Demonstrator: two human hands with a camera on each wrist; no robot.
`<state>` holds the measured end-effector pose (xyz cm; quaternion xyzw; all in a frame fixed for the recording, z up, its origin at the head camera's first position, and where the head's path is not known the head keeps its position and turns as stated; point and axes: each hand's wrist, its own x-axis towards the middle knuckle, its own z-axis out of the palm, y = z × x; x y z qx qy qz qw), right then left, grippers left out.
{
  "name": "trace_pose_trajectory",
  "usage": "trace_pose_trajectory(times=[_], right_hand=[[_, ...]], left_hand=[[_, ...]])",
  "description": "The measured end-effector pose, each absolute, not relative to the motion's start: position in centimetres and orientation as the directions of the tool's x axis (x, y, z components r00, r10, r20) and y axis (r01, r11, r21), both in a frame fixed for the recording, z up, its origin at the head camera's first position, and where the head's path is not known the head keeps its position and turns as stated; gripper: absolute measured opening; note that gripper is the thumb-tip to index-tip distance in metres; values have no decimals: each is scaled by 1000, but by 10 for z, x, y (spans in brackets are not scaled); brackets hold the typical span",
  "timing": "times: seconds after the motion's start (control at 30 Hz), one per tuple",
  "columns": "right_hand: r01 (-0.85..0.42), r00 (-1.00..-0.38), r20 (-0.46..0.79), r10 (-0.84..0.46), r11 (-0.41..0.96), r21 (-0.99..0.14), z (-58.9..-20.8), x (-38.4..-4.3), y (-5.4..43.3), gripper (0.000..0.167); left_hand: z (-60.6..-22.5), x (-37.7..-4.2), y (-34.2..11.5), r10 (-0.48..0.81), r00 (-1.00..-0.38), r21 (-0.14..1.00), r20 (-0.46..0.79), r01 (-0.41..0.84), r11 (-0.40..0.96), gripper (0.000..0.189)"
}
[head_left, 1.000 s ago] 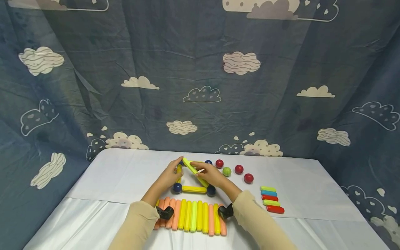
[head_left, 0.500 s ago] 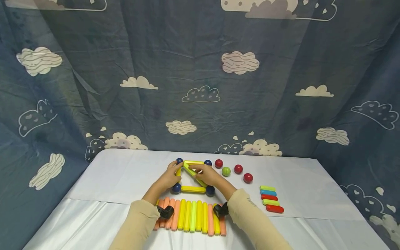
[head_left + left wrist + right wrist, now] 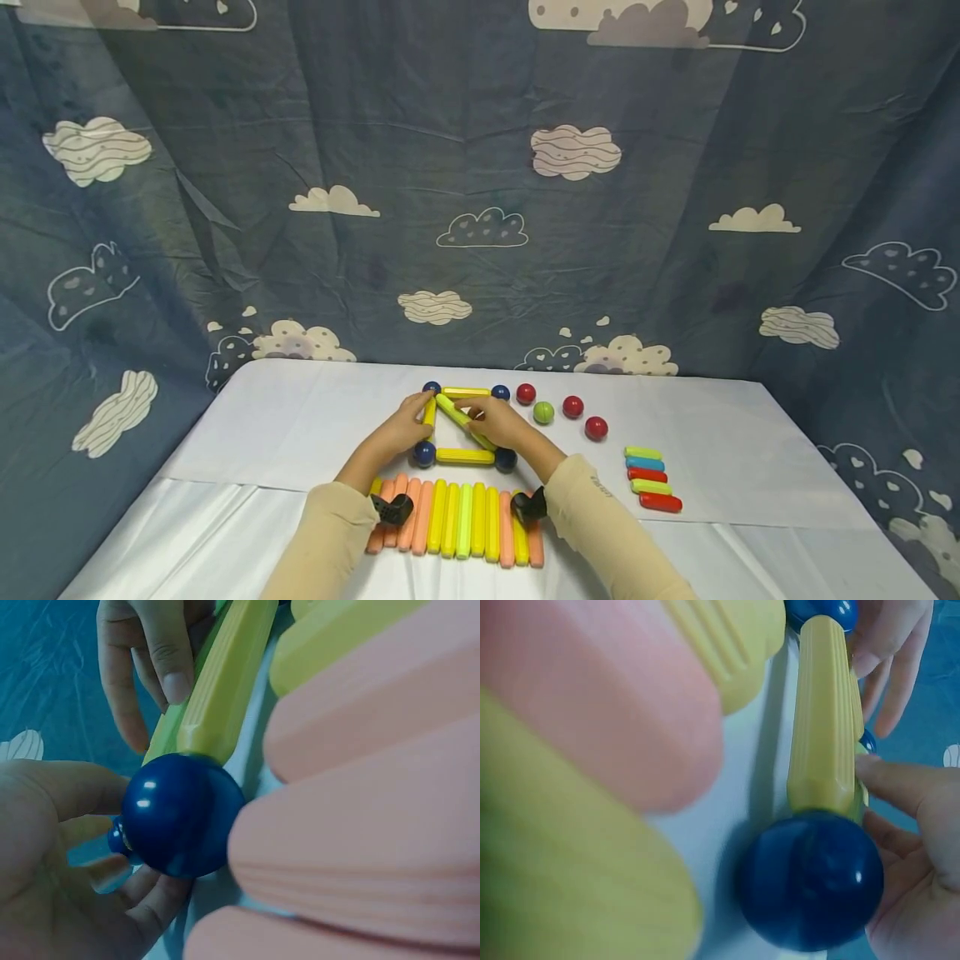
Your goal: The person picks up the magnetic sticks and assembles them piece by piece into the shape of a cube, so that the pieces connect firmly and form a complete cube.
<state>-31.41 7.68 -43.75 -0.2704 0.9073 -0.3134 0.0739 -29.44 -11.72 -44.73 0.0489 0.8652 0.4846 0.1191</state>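
Four-sided and flat on the table, a frame joins yellow rods to dark blue balls at its corners, such as the near left ball (image 3: 425,453) and near right ball (image 3: 506,460). My left hand (image 3: 401,427) grips the frame's left yellow rod (image 3: 430,412), close to the far left ball (image 3: 432,388). A lime rod (image 3: 453,412) slants across the inside, pinched by my right hand (image 3: 498,421) between thumb and fingers. The front yellow rod (image 3: 821,720) meets a blue ball (image 3: 810,881) in the right wrist view. My right hand hides the frame's right side.
Salmon, yellow and lime rods (image 3: 465,521) form a row in front of the frame. Red balls (image 3: 573,407) and a green ball (image 3: 543,412) sit to its right. Shorter coloured rods (image 3: 648,475) are stacked farther right on the white-covered table (image 3: 712,433).
The lime rod's far end has come away from the far left ball, lower and nearer to me. My left hand has slid slightly back along the left rod, uncovering that ball.
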Motion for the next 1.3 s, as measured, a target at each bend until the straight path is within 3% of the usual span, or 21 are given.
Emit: trace_pose_trajectory(times=[0.27,0.57,0.87,1.17,1.3], right_hand=[[-392,-848,35,-528,582,-712,-425,-300,100,44],[-398,-846,16,-532,612,-684,-431,-285,136,68],[-388,-848,27,-530,584,-713,-438,-283,146,69],[-357,-928,188,-322,625,-694,-427,-265,187,61],[-293,-956,216,-198,694,-658,-430,-265,216,58]], left_hand=[[-441,-283,-128,218,-949,838,-229,-79,539,70],[-439,-271,-135,323,-920,841,-223,-14,541,75],[-436,-269,-133,327,-916,823,-233,-6,568,75],[-433,-245,-165,265,-962,837,-61,95,538,62],[-436,-224,-181,242,-968,821,-60,90,563,56]])
